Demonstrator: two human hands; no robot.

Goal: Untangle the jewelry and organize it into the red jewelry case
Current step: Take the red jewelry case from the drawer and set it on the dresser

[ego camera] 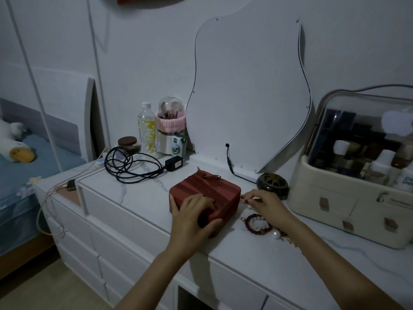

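1. At far left I see a bed [33,175] with a plush duck [15,146] lying on its blue cover.
2. On the white dresser top [138,198], towards its left end, I see a phone [71,185] on a cable, then a coiled black power cord [131,166] with its adapter [174,164], a brown-lidded jar [127,144], a clear water bottle [146,128] and a domed brush holder [171,128].
3. My left hand [192,214] lies over the near left corner of the red jewelry case [214,191]: the fingers curl onto the closed lid and the thumb wraps the near edge, so it grips the case.
4. The case sits mid-dresser, in front of the wavy mirror [248,92], lid down, with a red tassel on its far side.
5. My right hand [267,203] hovers just right of the case, thumb and forefinger pinching a small jewelry piece [244,200] close to the case's right wall; I cannot tell what kind it is.
6. Below that wrist, a tangled heap of jewelry [257,224] lies on the dresser, apart from the case: dark red beads, pale beads, a pearl [276,235], some gold chain.
7. Behind the right hand stands a dark round incense burner [272,185].
8. At far right stands a cream cosmetics organizer [348,198] with a clear lid and drawers.
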